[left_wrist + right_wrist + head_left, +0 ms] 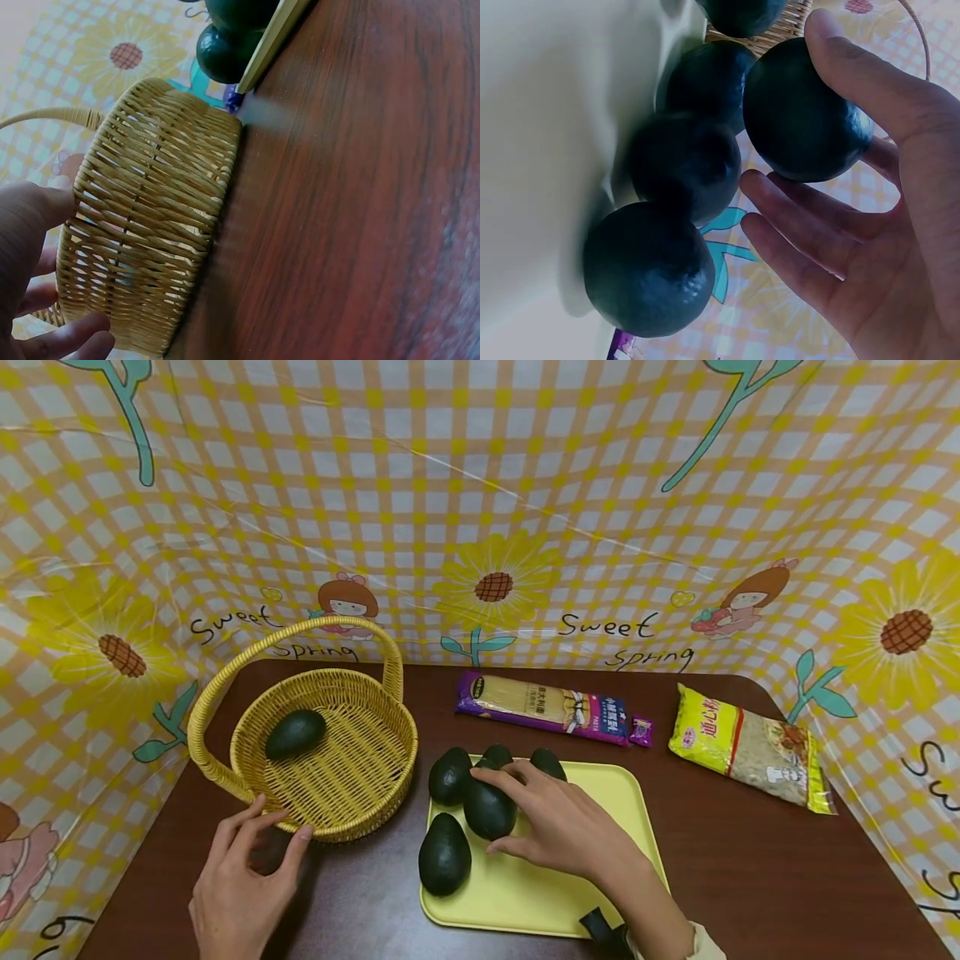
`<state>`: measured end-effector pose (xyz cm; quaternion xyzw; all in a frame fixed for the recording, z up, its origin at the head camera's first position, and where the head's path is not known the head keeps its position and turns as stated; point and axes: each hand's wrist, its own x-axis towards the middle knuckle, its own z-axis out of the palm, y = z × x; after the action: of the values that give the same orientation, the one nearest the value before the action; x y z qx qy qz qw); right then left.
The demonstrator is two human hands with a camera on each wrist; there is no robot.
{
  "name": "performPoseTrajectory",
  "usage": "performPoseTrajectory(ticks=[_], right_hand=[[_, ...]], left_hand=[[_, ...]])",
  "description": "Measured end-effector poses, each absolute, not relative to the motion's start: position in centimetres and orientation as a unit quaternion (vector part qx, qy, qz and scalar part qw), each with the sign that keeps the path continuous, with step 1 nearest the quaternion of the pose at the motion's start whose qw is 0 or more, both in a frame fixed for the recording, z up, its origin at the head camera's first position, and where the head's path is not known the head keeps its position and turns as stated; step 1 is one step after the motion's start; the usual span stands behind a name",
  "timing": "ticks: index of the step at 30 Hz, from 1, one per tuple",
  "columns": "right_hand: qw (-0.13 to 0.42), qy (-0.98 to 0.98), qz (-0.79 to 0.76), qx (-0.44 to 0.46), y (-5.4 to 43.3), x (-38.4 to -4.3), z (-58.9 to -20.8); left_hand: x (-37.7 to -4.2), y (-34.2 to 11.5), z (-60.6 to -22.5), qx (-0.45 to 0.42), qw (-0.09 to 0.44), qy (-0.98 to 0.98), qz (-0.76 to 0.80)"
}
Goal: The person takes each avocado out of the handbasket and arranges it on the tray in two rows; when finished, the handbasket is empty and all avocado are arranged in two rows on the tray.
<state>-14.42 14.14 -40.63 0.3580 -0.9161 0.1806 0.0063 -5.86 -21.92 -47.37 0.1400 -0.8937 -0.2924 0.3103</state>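
Observation:
My right hand [558,818] grips a dark green avocado [490,811] between thumb and fingers, above a yellow tray [600,893]. In the right wrist view this held avocado [802,120] is raised over its neighbours. Around it on the tray lie more avocados, one at the near left [445,856], one at the far left [450,775], and others partly hidden by my hand. My left hand [243,877] holds the near rim of a woven basket [360,768], its thumb on the rim in the left wrist view. One avocado [296,734] lies inside the basket.
A purple pasta packet [540,707] lies behind the tray, with a small purple sachet [641,732] at its end. To the right is a yellow and clear food bag [750,747]. The basket's tall handle [292,631] arches upward. A patterned cloth hangs behind the brown table [750,877].

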Motion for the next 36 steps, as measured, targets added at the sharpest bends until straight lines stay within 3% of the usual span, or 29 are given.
performPoseTrajectory(ticks=[36], right_hand=[[-0.017, -0.918, 0.174, 0.357, 15.2, -11.1, -43.7]], left_hand=[[-5.8, -22.0, -47.3, 0.145, 0.301, -0.894, -0.299]])
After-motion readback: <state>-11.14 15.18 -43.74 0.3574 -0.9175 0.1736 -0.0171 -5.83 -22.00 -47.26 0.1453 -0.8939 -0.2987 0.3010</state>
